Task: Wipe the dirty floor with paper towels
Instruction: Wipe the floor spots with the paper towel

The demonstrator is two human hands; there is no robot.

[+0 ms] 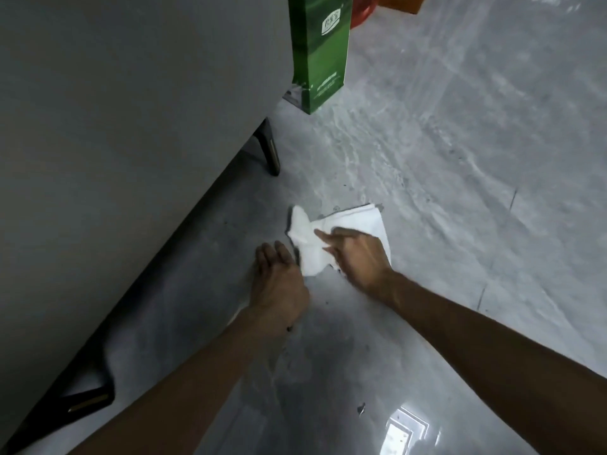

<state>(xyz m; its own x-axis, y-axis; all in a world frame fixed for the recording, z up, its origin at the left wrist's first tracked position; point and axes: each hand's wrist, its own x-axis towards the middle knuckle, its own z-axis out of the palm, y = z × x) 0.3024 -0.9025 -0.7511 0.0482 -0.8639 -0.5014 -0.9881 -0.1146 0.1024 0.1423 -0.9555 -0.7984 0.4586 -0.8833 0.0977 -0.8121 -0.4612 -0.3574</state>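
Note:
A white paper towel (358, 221), crumpled at its left end, lies on the glossy grey floor (443, 152). My right hand (356, 257) rests on the towel with its fingers stretched over it, pressing it to the floor. My left hand (279, 280) lies just left of the towel, fingers extended forward and flat near the towel's lower left edge. Small dark specks of dirt (361, 408) dot the floor near me.
A grey sofa (131, 126) with dark legs (271, 152) fills the left side. A green package (318, 50) stands at the sofa's far corner. Something red (363, 11) and an orange box (402, 3) sit at the top edge.

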